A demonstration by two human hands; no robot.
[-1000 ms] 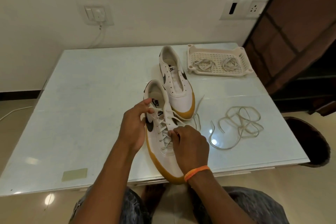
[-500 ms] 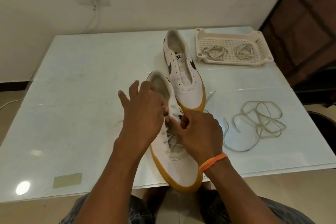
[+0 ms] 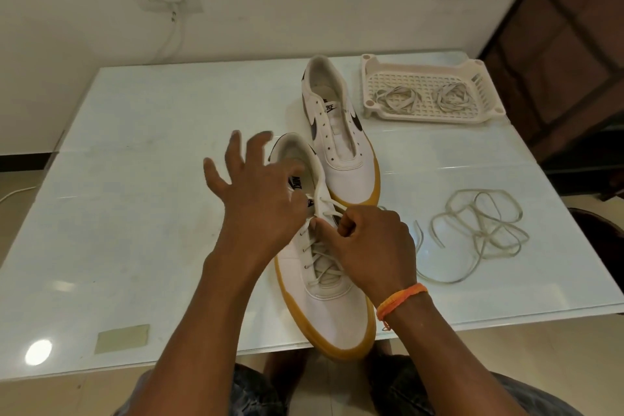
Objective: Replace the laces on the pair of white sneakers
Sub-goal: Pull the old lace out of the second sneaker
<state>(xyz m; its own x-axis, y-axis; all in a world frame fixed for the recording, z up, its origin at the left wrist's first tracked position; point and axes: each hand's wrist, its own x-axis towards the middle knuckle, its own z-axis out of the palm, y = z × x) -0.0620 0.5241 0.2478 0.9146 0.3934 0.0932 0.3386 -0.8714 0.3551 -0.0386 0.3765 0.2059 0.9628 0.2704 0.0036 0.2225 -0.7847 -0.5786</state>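
Two white sneakers with tan soles lie on the glass table. The near sneaker (image 3: 332, 311) still carries its lace (image 3: 324, 263), and its toe hangs over the front edge. My left hand (image 3: 260, 203) hovers over its collar, three fingers spread, thumb and forefinger pinching the lace near the top eyelets. My right hand (image 3: 371, 246), with an orange wristband, grips the lace over the tongue. The far sneaker (image 3: 341, 145) has bare eyelets. A loose lace (image 3: 479, 230) lies tangled to the right.
A cream plastic basket (image 3: 483, 78) at the back right holds two coiled laces (image 3: 398, 100). A pale sticker (image 3: 122, 338) sits near the table's front left edge. A wall switch with a cable is behind; a dark chair stands at the right.
My left hand left the sneaker's side and came over the collar with fingers spread. My right hand slid up the lacing toward the top eyelets. The camera tilted down slightly.
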